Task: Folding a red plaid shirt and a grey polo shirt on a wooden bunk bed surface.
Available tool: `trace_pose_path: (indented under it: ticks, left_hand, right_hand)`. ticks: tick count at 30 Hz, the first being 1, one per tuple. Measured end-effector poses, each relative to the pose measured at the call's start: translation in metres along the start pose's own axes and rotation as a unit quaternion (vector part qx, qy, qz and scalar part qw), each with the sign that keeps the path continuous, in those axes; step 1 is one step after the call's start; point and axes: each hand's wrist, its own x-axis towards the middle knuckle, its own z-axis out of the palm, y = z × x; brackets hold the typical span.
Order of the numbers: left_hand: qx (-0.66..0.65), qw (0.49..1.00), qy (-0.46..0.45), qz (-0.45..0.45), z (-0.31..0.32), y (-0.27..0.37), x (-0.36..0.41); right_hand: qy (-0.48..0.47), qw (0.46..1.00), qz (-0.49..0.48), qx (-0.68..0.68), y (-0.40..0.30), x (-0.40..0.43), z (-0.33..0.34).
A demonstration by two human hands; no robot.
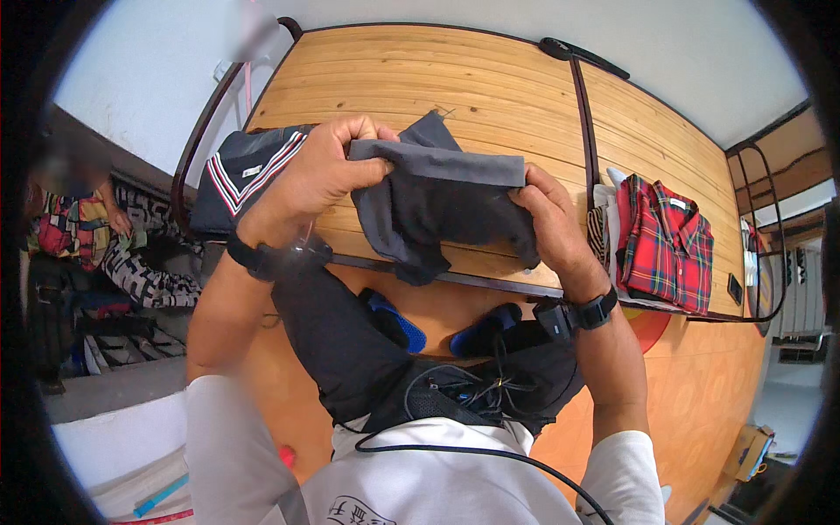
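Observation:
Both hands hold a dark grey cloth garment (453, 164) by its straight folded edge, above the front of a slatted wooden bed platform (512, 98). My left hand (341, 154) pinches the edge's left end between thumb and fingers. At the right end, my right hand (548, 210) grips the same edge. The loose fabric hangs below in folds past the platform's front rail. A folded dark garment with a striped V-neck (230, 170) lies left of my left hand. On the right, a folded red plaid shirt (669, 243) rests on a stack of clothes.
A phone (735, 289) lies at the platform's right end, near a curved metal rail (781, 262). Another person in patterned clothes (72, 226) is at the far left, a hand (119, 220) visible. On the floor at lower right is a cardboard box (748, 453).

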Motion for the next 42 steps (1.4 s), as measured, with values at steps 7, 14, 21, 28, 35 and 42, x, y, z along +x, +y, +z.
trace_pose_path:
  ticks: [7,14,21,28,35,42]
  left_hand:
    - [0.004,1.000,0.007,0.017,-0.002,-0.013,0.001]
    - [0.058,0.994,0.051,0.072,0.003,-0.025,0.003]
    - [0.024,0.996,0.061,-0.061,0.040,-0.159,-0.014]
    - [0.014,0.987,0.144,-0.077,0.050,-0.212,-0.034]
    - [0.022,0.988,0.070,-0.135,0.045,-0.221,-0.036]
    - [0.098,0.980,0.105,-0.137,0.056,-0.219,-0.030]
  right_hand:
    - [-0.070,0.997,0.012,0.000,-0.024,-0.008,0.003]
    - [-0.026,0.996,-0.065,-0.063,-0.039,-0.008,0.004]
    - [-0.003,0.990,-0.070,-0.119,-0.043,0.006,-0.002]
    - [0.070,0.997,0.029,-0.025,-0.015,0.018,-0.037]
    - [0.072,0.996,0.030,-0.038,0.003,0.016,-0.049]
    - [0.067,0.994,0.016,-0.087,0.000,0.011,-0.060]
